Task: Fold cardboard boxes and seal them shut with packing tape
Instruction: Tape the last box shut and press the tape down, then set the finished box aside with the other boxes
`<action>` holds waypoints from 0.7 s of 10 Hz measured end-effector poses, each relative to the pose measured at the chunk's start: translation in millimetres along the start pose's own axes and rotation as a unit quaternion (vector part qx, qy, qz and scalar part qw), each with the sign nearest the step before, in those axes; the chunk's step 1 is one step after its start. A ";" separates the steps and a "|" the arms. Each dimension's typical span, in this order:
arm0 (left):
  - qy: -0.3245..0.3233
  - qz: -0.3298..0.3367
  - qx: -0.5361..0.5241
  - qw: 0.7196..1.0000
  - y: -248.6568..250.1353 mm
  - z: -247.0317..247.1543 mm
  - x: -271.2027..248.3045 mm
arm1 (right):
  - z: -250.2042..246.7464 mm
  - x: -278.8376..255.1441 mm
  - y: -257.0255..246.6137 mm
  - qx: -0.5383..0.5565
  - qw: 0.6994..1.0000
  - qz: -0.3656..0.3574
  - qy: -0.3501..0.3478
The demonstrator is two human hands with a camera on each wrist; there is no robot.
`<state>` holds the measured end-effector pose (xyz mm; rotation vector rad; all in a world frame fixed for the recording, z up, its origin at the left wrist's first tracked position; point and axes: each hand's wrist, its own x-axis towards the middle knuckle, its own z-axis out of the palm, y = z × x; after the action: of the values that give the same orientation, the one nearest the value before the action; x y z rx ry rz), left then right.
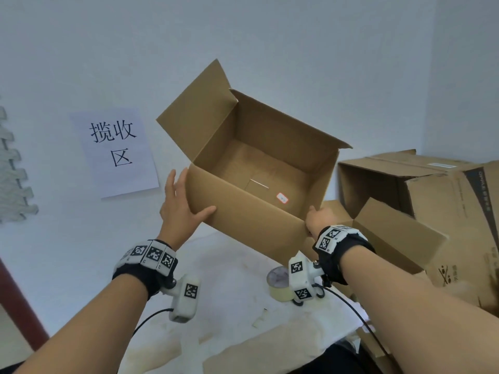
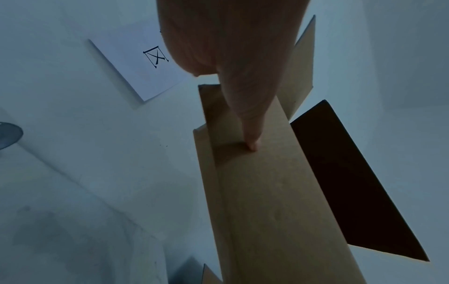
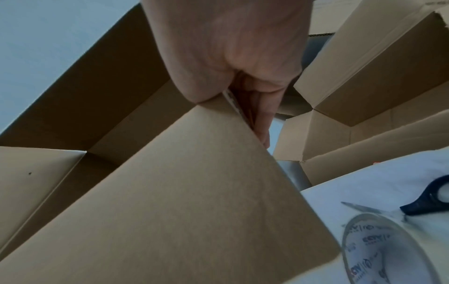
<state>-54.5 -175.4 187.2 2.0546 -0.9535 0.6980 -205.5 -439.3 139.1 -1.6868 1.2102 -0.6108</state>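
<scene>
A brown cardboard box [image 1: 243,220] is held in the air above the table, tilted with its open top toward me and its top flaps standing out. The bottom is folded closed, and a small red-edged label lies inside. My left hand [image 1: 178,203] is at the near left corner: straight fingers lie along the side wall and the thumb [image 2: 250,115] presses the front face [image 2: 267,192]. My right hand [image 1: 321,220] grips the near right corner, with its fingers [image 3: 262,119] curled over the cardboard edge [image 3: 170,192]. A roll of packing tape [image 1: 278,283] stands on the table below the box.
The table [image 1: 229,306] has a white cover. Scissors [image 3: 432,199] with a dark blue handle lie beside the tape roll [image 3: 379,249]. Larger cardboard boxes [image 1: 432,198] are stacked at the right, one with a flap [image 1: 391,233] reaching toward my right wrist. A paper sign [image 1: 116,152] hangs on the wall.
</scene>
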 end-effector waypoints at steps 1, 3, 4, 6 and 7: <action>-0.052 -0.035 -0.064 0.996 -3.9 4.2 6.7 | 1.1 -5.6 0.4 0.001 1.000 -0.004 0.008; -0.034 -0.043 -0.074 0.996 11.5 25.0 27.9 | -4.3 6.6 9.6 0.118 0.993 0.022 -0.005; -0.084 -0.014 -0.074 0.994 33.2 47.0 40.7 | -28.9 17.6 22.7 0.129 0.990 0.054 0.022; -0.144 0.038 -0.078 0.986 66.6 98.5 46.7 | -68.5 49.9 69.6 0.136 0.989 0.052 0.024; -0.170 0.028 -0.080 0.982 69.3 124.0 44.5 | -78.4 60.2 76.0 -0.017 0.999 0.040 0.030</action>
<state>-65.2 -323.5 176.5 2.0451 -1.2216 0.2887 -279.3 -531.1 98.1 -1.6491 1.3312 -0.5979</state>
